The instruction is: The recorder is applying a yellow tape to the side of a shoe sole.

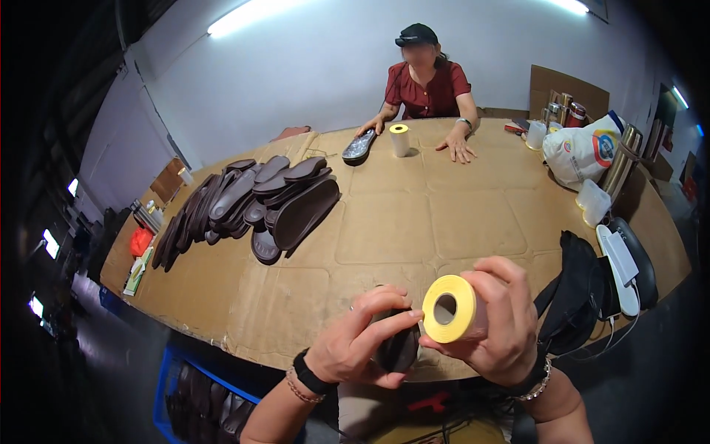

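Near the table's front edge, my right hand [506, 318] wraps round a roll of film or labels [460, 288] with a yellow end and a hollow core. My left hand [366, 337] grips a dark brown shoe sole [399, 346], much of it hidden behind the fingers. The left index fingertip reaches the yellow rim of the roll. On the table to the left lies a heap of dark brown soles [248, 196], stacked and overlapping.
Across the cardboard-covered table [384, 229] sits a person [425, 89], one hand on a film-covered sole [359, 148], beside another standing roll [399, 140]. A plastic bag [580, 155], a black cloth bag [569, 296] and a cabled white device [620, 266] line the right. A blue crate [164, 392] holds soles below.
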`<state>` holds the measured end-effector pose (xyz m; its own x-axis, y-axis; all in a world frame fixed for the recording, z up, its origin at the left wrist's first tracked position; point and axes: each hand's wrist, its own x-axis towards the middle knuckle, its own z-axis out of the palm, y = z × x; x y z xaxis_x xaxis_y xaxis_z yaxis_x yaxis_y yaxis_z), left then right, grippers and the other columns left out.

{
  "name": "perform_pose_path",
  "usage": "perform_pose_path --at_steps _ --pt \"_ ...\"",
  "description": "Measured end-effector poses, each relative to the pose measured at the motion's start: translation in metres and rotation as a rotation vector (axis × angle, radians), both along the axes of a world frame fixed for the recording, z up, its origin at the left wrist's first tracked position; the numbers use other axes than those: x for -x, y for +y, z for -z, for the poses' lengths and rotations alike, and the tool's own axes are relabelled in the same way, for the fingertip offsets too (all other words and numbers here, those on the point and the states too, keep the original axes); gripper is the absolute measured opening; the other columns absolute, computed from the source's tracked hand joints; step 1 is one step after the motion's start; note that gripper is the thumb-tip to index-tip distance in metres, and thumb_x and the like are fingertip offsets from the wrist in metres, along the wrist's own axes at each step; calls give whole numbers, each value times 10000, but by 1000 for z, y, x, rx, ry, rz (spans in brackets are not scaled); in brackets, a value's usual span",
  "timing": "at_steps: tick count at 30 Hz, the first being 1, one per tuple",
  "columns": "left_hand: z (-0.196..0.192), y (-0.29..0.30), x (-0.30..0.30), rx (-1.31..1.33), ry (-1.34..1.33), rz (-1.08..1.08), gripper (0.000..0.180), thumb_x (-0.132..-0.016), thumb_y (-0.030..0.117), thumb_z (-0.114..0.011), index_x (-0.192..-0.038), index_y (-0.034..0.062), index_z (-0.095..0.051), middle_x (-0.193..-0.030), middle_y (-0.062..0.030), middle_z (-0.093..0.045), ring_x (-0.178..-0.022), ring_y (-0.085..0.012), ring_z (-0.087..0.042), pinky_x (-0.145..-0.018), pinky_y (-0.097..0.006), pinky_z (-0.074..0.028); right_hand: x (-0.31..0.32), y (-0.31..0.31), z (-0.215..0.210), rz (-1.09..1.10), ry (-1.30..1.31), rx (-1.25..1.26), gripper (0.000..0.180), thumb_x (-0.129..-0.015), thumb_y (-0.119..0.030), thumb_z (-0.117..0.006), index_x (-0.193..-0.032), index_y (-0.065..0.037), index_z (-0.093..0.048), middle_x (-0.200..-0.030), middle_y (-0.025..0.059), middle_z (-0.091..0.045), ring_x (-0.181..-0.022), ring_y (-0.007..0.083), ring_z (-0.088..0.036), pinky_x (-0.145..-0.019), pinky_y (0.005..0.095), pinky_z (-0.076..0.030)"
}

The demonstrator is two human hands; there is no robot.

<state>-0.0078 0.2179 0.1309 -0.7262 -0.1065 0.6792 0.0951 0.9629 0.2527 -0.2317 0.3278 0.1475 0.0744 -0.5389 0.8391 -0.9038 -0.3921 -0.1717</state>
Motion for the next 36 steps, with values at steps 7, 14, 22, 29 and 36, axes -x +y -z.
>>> perform_pose_path --at_steps 7,14,22,29,36 --pt "32 33 4 -245 183 -191 833 -778 395 -856 -1447 -23 -590 -1351 -240 -532 -1297 -413 -581 -1104 -508 -514 -1 10 2 -108 17 -164 807 -815 -536 -910 -1272 48 -590 -1073 191 -689 -861 360 -727 -754 424 -602" --pt "38 27 11 -395 123 -148 812 -730 394 -804 -1430 47 -582 -1582 -332 -456 -1567 -566 -318 -1263 -658 -246 -5 8 -3 -102 26 -212 921 -797 -544 -919 -1393 60 -561 -1111 207 -693 -891 362 -726 -775 425 -592" --pt "48 26 8 -541 176 -51 886 -739 441 -773 -1455 -19 -526 -1475 -268 -552 -1478 -506 -465 -1267 -640 -271 8 11 -12 -277 -75 -390 906 -764 -413 -964 -1445 16 -548 -1125 204 -684 -962 377 -717 -863 437 -588" --pt "49 26 7 -521 175 -8 891 -746 452 -776 -1450 -32 -523 -1464 -261 -554 -1465 -496 -472 -1262 -631 -291 3 11 -12 -158 -133 -266 850 -721 -362 -997 -1384 0 -609 -1134 200 -684 -970 381 -718 -811 441 -603" --pt "49 28 6 -538 163 -34 895 -749 466 -784 -1453 -22 -525 -1472 -255 -549 -1470 -495 -468 -1254 -615 -300 -1 13 -11 -96 -103 -166 851 -713 -381 -1003 -1365 12 -623 -1127 203 -680 -934 381 -721 -763 434 -608"
